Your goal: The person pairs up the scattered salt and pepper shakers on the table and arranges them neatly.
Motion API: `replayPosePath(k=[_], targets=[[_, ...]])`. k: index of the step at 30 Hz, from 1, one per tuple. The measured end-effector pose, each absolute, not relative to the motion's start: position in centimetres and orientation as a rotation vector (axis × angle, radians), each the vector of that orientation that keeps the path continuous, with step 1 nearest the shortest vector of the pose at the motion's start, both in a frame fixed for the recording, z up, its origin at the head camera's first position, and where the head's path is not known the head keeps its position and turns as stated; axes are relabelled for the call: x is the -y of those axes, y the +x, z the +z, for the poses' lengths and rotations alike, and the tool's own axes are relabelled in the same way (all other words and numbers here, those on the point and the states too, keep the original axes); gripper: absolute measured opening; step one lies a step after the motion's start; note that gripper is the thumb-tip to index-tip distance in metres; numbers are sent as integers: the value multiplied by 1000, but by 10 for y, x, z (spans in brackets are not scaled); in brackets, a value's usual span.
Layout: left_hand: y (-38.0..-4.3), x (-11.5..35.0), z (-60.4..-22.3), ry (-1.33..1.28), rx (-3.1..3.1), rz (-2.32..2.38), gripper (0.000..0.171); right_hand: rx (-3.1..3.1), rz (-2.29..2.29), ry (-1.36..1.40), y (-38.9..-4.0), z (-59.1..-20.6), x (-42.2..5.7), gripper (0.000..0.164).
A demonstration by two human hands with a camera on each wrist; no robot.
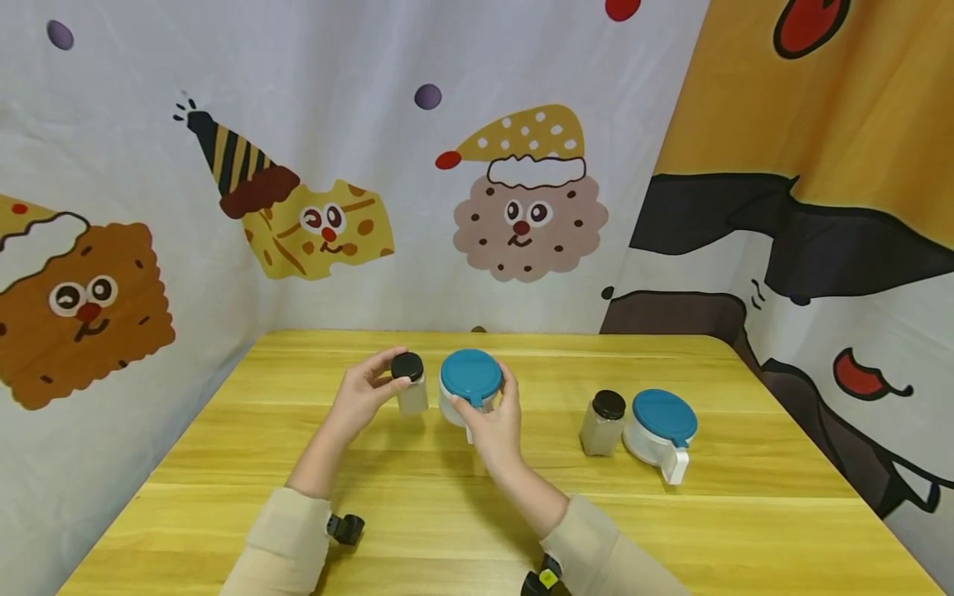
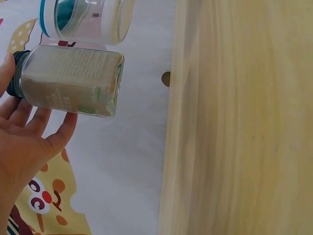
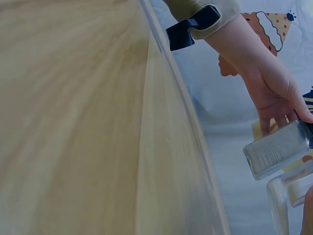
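Note:
My left hand (image 1: 363, 393) grips a glass spice jar (image 1: 413, 399) by its black lid, the thumb on one side and fingers on the other. In the left wrist view the jar (image 2: 73, 81) holds a pale brownish powder and has printing on its side. My right hand (image 1: 498, 426) holds a round clear-and-white pot (image 1: 471, 374) with a blue lid, thumb at the front and fingers round the right side. Its white handle points towards me. Jar and pot hang side by side above the table, a small gap between them in the head view.
To the right on the wooden table (image 1: 715, 530) stand a second black-lidded jar (image 1: 601, 424) and a second blue-lidded pot (image 1: 662, 430), close together, that pot's handle towards me. A cartoon-printed curtain (image 1: 335, 99) hangs behind the table and along its sides.

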State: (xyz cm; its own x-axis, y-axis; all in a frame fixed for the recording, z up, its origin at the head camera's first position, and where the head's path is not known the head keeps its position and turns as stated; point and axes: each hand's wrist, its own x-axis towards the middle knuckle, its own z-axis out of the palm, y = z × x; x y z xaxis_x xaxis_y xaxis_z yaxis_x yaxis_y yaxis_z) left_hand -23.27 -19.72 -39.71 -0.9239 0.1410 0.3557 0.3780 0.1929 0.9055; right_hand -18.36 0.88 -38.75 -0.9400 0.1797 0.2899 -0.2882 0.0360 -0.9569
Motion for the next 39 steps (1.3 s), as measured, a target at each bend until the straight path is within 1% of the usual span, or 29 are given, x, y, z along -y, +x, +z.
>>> replayPosePath(k=[27, 30, 36, 39], targets=[[-230, 192, -403, -701, 2287, -1794, 45, 1994, 1958, 65, -166, -384, -17, 75], [-229, 191, -403, -718, 2294, -1802, 45, 1998, 1951, 53, -169, -389, -19, 77], [-229, 191, -404, -736, 2302, -1803, 45, 1997, 1950, 24, -186, -417, -24, 84], [-229, 191, -404, -737, 2305, -1814, 45, 1999, 1937, 31, -187, -423, -26, 84]])
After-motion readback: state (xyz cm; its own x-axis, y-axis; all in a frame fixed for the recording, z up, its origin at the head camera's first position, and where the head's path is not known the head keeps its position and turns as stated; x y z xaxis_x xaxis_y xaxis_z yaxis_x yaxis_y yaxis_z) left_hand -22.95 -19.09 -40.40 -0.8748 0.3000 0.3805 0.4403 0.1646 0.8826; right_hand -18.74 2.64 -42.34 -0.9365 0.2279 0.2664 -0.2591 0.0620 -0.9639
